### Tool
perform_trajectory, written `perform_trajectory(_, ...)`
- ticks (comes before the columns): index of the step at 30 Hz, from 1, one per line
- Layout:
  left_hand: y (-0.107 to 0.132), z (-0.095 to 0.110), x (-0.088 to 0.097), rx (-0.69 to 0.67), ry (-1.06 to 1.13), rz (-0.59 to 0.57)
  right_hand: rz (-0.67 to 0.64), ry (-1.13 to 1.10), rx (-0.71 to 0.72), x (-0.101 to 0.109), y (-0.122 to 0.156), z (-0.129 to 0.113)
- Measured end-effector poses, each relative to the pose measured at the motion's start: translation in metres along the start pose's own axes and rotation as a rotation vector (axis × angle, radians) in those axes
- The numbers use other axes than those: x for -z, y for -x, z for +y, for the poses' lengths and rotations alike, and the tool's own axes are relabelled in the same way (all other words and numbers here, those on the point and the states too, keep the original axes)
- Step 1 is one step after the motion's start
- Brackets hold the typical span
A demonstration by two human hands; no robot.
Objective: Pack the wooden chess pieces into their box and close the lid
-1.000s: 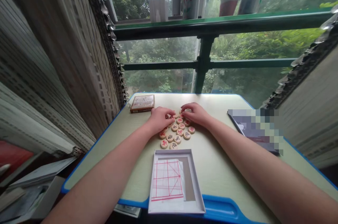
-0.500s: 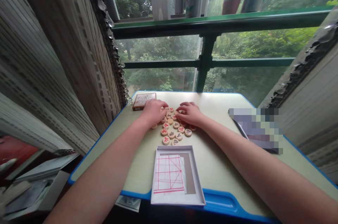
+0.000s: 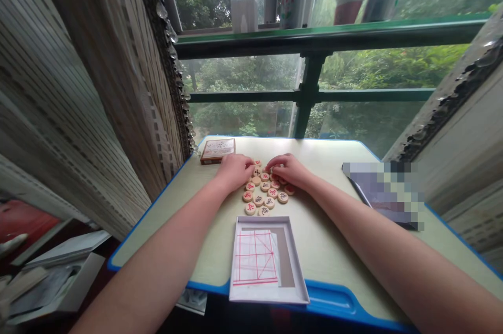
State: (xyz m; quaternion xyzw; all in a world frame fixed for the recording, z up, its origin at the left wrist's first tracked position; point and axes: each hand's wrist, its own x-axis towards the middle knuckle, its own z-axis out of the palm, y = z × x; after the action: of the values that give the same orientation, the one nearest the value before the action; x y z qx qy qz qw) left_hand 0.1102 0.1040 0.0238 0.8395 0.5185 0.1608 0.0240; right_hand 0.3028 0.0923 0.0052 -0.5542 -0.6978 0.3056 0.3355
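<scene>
At mid-frame, left fingers: the left hand point(image 3: 234, 170) lies palm down, fingers bent close together over the upper left edge of the chess pieces point(image 3: 265, 195); I cannot tell whether they pinch one.
Right fingers: the right hand point(image 3: 288, 169) sits at the upper right edge of the pieces, tips curled down onto the discs; the knuckles hide the grip, so I cannot tell that either.
Chess pieces: a loose cluster lying flat on the desk point(image 3: 338, 239), between the two hands and just below them, with red and dark characters face up.
Handling: I judge them light, hard wooden discs that slide readily on the smooth top. They are best taken by the rim between thumb and forefinger, or swept several at once under flat fingers.
Lower centre: an open white box tray point(image 3: 299, 276) with a folded red-lined paper board point(image 3: 255, 258) inside, near the cluster but apart.
Upper left of the hands: a brown box lid point(image 3: 217, 149), near the left hand.
Right of frame: a blurred-out flat item point(image 3: 383, 192).
</scene>
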Motion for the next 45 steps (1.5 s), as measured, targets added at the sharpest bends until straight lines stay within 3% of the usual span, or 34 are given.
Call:
perform_trajectory(4,-0.002,-0.005,-0.005,0.051,-0.023,0.054,-0.006,-0.031,-0.061,0.0,0.001,0.0)
perform_trajectory(10,-0.008,-0.02,-0.013,0.059,0.024,-0.037,0.187,0.247,0.034,0.001,-0.006,0.007)
perform_trajectory(14,-0.008,-0.019,-0.013,0.041,0.05,-0.021,0.121,0.273,-0.031,0.001,-0.008,0.007)
perform_trajectory(22,-0.006,-0.01,-0.016,-0.047,0.042,-0.028,0.149,0.13,-0.044,0.002,-0.005,0.006)
perform_trajectory(30,-0.002,-0.004,-0.006,-0.011,-0.015,0.097,0.297,-0.205,-0.06,0.009,0.0,0.004)
perform_trajectory(40,0.002,-0.002,-0.001,-0.071,0.017,0.122,0.238,-0.236,-0.074,0.007,0.0,0.006)
perform_trajectory(45,0.008,0.007,0.003,-0.21,0.158,0.166,0.251,-0.239,-0.056,0.007,-0.001,0.007)
